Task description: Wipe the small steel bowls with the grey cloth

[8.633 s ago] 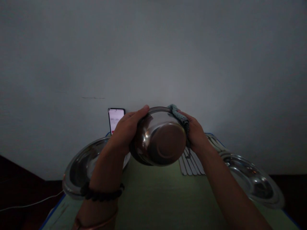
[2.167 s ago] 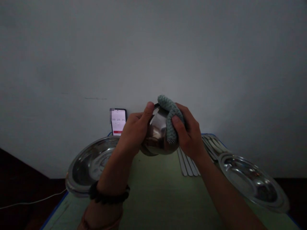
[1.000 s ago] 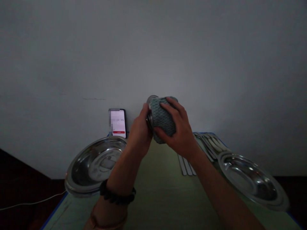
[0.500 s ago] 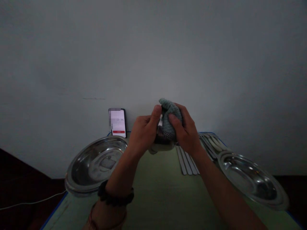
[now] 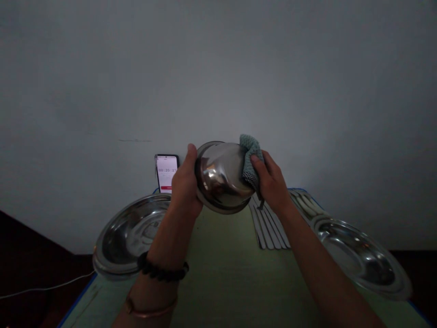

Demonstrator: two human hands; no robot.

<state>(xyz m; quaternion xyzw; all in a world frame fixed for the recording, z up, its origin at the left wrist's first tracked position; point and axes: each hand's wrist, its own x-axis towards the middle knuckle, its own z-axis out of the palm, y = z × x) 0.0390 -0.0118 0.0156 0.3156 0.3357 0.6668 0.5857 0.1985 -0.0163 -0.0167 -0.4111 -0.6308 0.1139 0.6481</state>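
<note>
A shiny metal bowl (image 5: 223,175) is held up above the table, tilted on its side with its outer wall towards me. My left hand (image 5: 186,184) grips its rim on the left, thumb up. On the right, my right hand (image 5: 273,180) pinches a grey-green cloth (image 5: 251,155) and presses it against the bowl's base. Most of the left fingers are hidden behind the bowl.
A large metal basin (image 5: 119,232) stands at the left, another metal basin (image 5: 362,259) at the right. Several flat metal utensil handles (image 5: 271,230) lie behind my right wrist, with pale-handled cutlery (image 5: 307,202) beyond. A phone (image 5: 166,173) leans on the wall (image 5: 218,68).
The bowl has turned so that its outer side and base now show. My left hand has moved left, and the cloth has shifted right, onto the base.
</note>
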